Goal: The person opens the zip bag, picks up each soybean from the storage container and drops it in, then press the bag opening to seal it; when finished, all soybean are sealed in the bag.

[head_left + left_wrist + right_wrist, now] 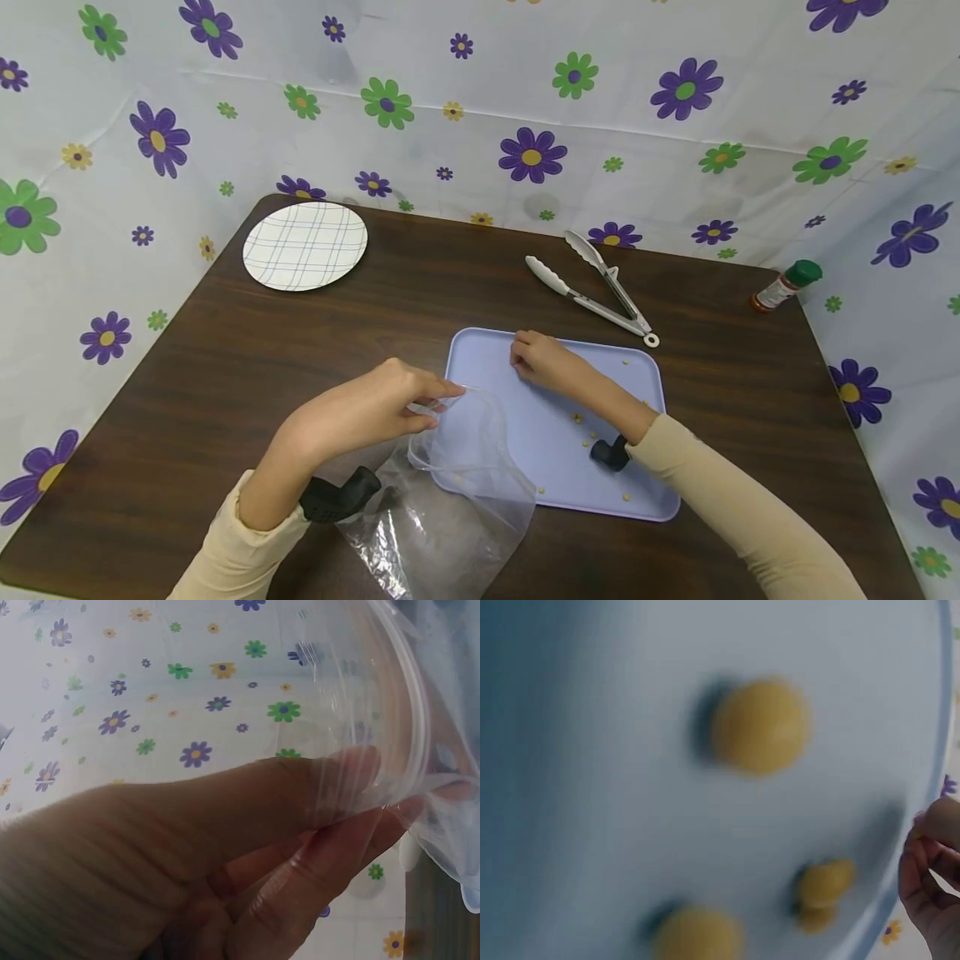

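Left hand [360, 412] pinches rim of clear plastic zip bag [450, 492]; right hand [542, 360] fingers curled pinching a small yellow pellet [941, 817].
Bag hangs at 5 o'clock from left grip, over pale blue plastic tray [480, 350]; loose yellow pellets [577, 418] at 5 o'clock of right hand.

Clear plastic bag [450, 492] gapes open beside pale-blue tray [480, 354] dotted with yellow pellets [576, 417].
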Tool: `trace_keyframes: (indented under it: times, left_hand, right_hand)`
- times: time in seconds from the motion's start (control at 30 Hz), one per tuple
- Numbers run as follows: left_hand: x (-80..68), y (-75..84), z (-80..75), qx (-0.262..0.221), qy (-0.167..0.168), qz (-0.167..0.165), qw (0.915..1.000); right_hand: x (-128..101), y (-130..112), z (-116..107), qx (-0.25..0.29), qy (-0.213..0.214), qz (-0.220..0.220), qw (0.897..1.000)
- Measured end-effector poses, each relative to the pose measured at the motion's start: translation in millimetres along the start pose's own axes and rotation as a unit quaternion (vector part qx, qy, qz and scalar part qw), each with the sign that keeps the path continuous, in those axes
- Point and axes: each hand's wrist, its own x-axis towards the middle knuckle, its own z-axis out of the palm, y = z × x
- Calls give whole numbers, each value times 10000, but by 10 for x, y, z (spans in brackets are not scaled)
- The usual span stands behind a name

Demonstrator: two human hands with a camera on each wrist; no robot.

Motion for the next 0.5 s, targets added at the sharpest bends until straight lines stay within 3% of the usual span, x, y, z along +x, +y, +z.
trace_keyframes:
  times: [0.1,0.27,0.4,0.5]
  left_hand:
    - [8,2,-1,0,-15,-16,10000]
    - [19,0,-2,-2,-37,-14,10000]
    - [25,-4,1,17,-15,-44,10000]
    - [30,-6,4,63,37,-24,10000]
  right_hand:
    - [10,-86,-77,696,284,146,9971]
    - [72,-410,-371,1840,903,110,9787]
    - [111,-715,-638,2189,1250,-176,9675]
    - [122,-921,-766,2298,1307,-625,9624]
